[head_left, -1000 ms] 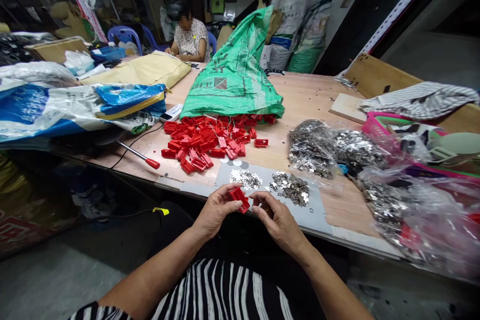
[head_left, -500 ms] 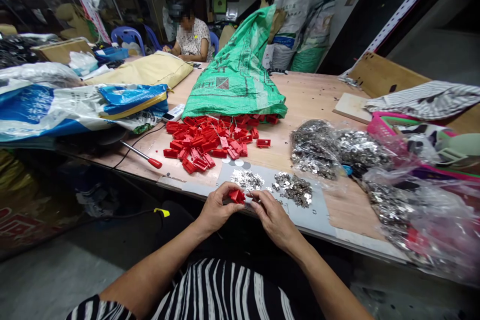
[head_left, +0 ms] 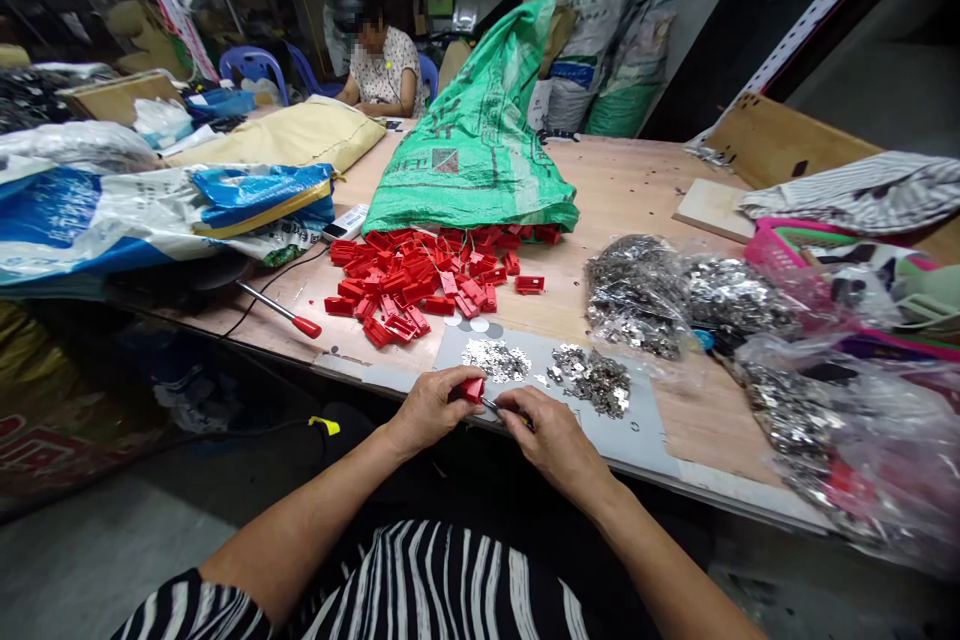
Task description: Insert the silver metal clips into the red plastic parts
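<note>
My left hand [head_left: 433,408] is closed around a small red plastic housing [head_left: 472,390], near the table's front edge. In my right hand [head_left: 551,435] is what looks like a screwdriver [head_left: 490,405]. Its thin metal shaft points left and meets the housing's right end; the fingers hide most of its handle. Just beyond my hands, a pile of small bright metal pieces [head_left: 495,360] and a pile of darker metal clips [head_left: 600,382] lie on a grey sheet [head_left: 643,430]. Loose red housings [head_left: 397,285] are heaped farther back, at the mouth of a green woven sack [head_left: 480,165].
Plastic bags of metal parts [head_left: 637,295] and a pink basket [head_left: 780,245] stand at right. A red-tipped metal lever [head_left: 304,325] juts out at left, beside a blue-and-white sack [head_left: 150,210]. Across the table sits another person [head_left: 386,70].
My right hand's fingers have drawn slightly back to the right, and the screwdriver's shaft now shows against the red housing. The left hand has turned the housing a little.
</note>
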The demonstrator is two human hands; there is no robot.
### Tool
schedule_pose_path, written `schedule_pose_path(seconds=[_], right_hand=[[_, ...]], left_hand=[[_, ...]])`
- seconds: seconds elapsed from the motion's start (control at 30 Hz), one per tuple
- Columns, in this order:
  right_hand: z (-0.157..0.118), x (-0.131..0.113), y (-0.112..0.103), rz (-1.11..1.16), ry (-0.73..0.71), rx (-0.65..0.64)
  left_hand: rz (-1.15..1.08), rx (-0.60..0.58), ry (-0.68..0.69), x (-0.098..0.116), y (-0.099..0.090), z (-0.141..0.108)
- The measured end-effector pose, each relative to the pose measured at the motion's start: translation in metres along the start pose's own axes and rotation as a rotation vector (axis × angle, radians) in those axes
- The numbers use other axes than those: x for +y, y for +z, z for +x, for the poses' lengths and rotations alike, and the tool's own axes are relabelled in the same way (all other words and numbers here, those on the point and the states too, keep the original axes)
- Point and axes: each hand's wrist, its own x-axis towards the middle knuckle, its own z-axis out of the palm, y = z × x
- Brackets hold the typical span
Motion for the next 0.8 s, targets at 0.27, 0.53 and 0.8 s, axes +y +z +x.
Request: schedule_pose_path(seconds=[0.27, 0.53, 0.8], right_hand=[[0.001, 0.001, 0.004, -0.031, -0.007, 0.014], [0.004, -0.013, 0.012, -0.094, 0.12, 0.028], [0.007, -0.005, 0.001, 0.13, 0.103, -0.03]], left_hand=[[0.024, -0.062, 0.022, -0.003, -0.005, 0.003], [0.074, -0.096, 0.062, -0.005, -0.006, 0.006], [0.046, -0.167, 0.069, -0.005, -0.011, 0.006]])
